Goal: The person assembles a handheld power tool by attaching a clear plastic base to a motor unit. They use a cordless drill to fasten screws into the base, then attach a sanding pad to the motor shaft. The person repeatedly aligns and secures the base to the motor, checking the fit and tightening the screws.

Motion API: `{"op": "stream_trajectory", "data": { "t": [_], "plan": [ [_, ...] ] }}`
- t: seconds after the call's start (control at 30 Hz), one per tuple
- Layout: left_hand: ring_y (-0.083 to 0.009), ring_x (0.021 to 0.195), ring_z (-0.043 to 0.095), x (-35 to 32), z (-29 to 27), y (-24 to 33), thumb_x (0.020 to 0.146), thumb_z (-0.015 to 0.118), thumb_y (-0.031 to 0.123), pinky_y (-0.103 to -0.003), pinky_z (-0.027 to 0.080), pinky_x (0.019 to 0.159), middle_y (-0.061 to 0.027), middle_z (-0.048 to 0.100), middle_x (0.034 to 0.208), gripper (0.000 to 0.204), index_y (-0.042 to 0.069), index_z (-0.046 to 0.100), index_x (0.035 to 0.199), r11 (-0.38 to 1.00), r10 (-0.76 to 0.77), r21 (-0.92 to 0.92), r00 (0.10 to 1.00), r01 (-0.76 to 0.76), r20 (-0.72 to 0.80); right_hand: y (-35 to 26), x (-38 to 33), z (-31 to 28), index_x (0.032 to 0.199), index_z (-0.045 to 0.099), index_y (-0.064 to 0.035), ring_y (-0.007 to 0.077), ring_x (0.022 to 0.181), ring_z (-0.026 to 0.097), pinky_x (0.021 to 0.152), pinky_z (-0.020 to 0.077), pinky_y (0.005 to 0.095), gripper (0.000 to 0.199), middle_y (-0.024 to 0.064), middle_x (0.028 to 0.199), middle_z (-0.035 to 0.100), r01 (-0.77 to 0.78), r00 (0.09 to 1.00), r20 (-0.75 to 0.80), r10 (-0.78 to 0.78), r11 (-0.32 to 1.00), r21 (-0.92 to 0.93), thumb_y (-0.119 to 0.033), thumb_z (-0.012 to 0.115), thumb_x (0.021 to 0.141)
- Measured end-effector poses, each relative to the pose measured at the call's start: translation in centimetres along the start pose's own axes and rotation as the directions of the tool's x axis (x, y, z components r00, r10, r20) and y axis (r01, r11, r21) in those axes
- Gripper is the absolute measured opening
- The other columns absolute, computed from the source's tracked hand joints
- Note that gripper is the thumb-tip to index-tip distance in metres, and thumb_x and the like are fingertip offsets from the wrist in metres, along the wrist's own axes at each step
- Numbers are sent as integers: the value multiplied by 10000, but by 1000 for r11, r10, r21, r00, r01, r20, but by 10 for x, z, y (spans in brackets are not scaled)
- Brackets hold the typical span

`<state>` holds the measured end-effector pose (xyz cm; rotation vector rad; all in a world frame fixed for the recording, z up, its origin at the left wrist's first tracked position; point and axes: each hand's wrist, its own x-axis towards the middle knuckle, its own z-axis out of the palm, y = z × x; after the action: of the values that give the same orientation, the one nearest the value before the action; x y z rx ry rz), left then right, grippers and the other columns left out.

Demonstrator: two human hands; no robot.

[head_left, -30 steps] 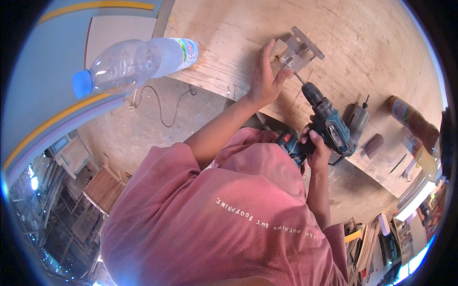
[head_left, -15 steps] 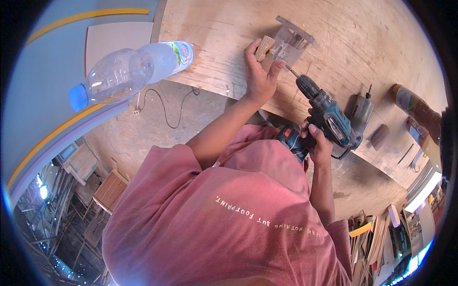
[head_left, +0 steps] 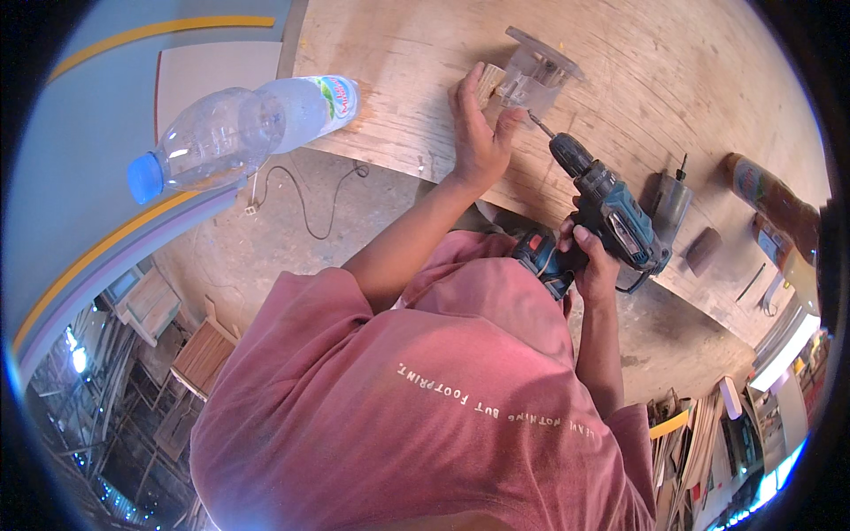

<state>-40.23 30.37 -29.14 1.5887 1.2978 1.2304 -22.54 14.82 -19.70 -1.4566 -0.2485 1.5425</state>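
Note:
My left hand point(head_left: 478, 133) lies flat on the plywood bench top point(head_left: 398, 80), its fingers pressed against a small wooden block point(head_left: 488, 82) and a clear plastic piece point(head_left: 536, 75). In my right hand point(head_left: 589, 261) is a blue-grey cordless drill point(head_left: 611, 217), gripped by its handle. Its bit point(head_left: 537, 126) points up and left and meets the lower edge of the clear piece, right beside my left fingertips. My pink shirt fills the lower middle of the view.
A clear plastic water bottle point(head_left: 239, 128) with a blue cap lies at the bench's left edge. A second power tool point(head_left: 668, 199), a dark small block point(head_left: 704, 250) and a brown bottle point(head_left: 770, 195) lie on the bench to the right. A cable point(head_left: 310, 208) trails on the floor.
The view has tilted, so bench and bottle sit higher in the picture. My left hand has stayed on the block and the drill bit has stayed at the clear piece.

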Motion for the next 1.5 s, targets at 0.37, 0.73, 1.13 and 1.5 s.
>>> {"op": "stream_trajectory", "data": {
  "t": [0.37, 0.73, 1.13, 1.5],
  "plan": [
    [-346, 1238, 434, 2, -2, 3, 966, 665, 430, -440, 437, 1029, -226, 402, 1324, 781, -60, 327, 1472, 996, 42, 78, 999, -43, 12, 1, 1, 0, 1250, 598, 27, 179, 764, 638, 739, 514, 311, 452, 115, 942, 694, 23, 1000, 0, -23, 1000, 8, -144, 718, 848],
    [-403, 1206, 448, 3, -2, 5, 960, 672, 401, -504, 366, 1046, -272, 458, 1305, 768, -79, 332, 1454, 995, 38, 91, 999, -39, 5, -13, -3, 5, 1171, 654, 7, 158, 754, 616, 709, 490, 299, 349, 57, 883, 659, 29, 998, -46, -37, 986, -163, -159, 722, 871],
    [-350, 1261, 456, 5, -1, 11, 975, 663, 370, -448, 351, 1095, -233, 463, 1337, 732, -74, 340, 1460, 999, 16, -43, 1000, -16, 3, -21, -2, 1, 1208, 624, 38, 164, 738, 593, 700, 482, 305, 377, 58, 875, 621, 20, 1000, -8, -22, 982, -187, -134, 696, 881],
    [-415, 1189, 469, 6, -4, 3, 982, 634, 384, -488, 390, 1036, -268, 425, 1312, 718, -55, 319, 1455, 999, 49, 4, 996, -49, 69, -20, 0, -1, 1182, 609, 31, 164, 718, 587, 690, 480, 306, 370, 52, 847, 614, 34, 999, 3, -34, 979, -202, -158, 680, 872]
  ]
}}
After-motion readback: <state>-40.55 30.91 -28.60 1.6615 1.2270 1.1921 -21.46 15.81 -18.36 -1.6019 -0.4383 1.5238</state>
